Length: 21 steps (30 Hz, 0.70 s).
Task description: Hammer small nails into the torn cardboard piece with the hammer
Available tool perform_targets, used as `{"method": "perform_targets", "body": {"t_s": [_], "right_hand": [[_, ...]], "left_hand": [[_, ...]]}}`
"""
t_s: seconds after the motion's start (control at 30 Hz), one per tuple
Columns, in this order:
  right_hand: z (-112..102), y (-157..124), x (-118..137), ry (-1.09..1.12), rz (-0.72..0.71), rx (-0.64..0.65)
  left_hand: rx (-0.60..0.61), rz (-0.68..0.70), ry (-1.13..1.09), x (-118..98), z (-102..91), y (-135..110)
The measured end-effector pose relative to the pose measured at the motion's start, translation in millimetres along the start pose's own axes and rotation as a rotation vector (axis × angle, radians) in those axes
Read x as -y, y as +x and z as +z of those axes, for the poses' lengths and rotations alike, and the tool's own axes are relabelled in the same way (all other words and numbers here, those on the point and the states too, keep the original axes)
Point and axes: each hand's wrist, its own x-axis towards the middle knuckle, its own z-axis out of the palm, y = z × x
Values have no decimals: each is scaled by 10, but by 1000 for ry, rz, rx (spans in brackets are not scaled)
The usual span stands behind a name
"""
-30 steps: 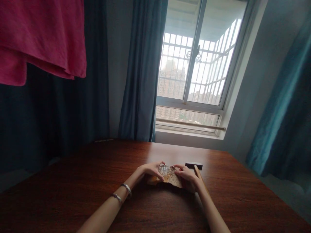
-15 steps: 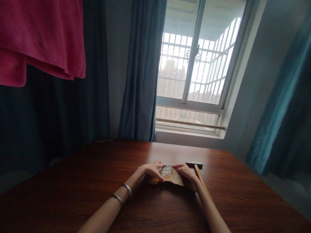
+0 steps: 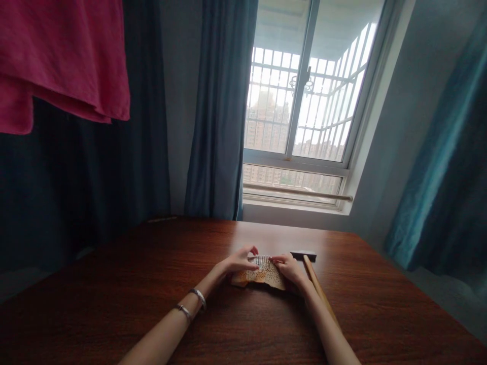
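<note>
Speckled tan piece with dark spots and an uneven near edge (image 3: pixel 262 276), material unclear: lies on the glossy red-brown wood-grain table (image 3: pixel 152 284), between my two hands. Along its far part stands a row of thin dark strokes (image 3: pixel 262 261), too small to identify.

Left hand (image 3: pixel 239 261): mine, at the piece's left end; thumb and forefinger spread wide, curved like a C, thumb over the speckled surface. Two silver-coloured bangles (image 3: pixel 199 297) circle my wrist.

Right hand (image 3: pixel 289 267): mine, at the piece's right end, forefinger reaching to the right end of the row. Whether I pinch anything there, I cannot tell.

Black-headed hammer with a pale wooden handle (image 3: pixel 321 293): one, flat on the table just beside my right hand, its handle running near my forearm.

Surroundings: silver-framed sliding window (image 3: pixel 274 106) beyond the table; blue curtain (image 3: pixel 220 116) left of it; bright pink cloth (image 3: pixel 76 61) hanging at upper left.
</note>
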Motion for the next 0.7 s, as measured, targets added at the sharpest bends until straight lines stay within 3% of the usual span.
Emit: {"method": "perform_targets", "body": {"t_s": [0.1,0.23,0.57,0.7], "right_hand": [[-1,4,-7,-88,-4,-17],[18,20,-41,-137,-6,-24],[7,-12,4,-75,-44,-55],[-135,-25,74,-30,-62,-128]], "left_hand": [[-122,72,26,24,132,37],[-198,100,74,57,234,84],[-211,41,108,-64,244,46],[-209,12,109,-57,265,63]]}}
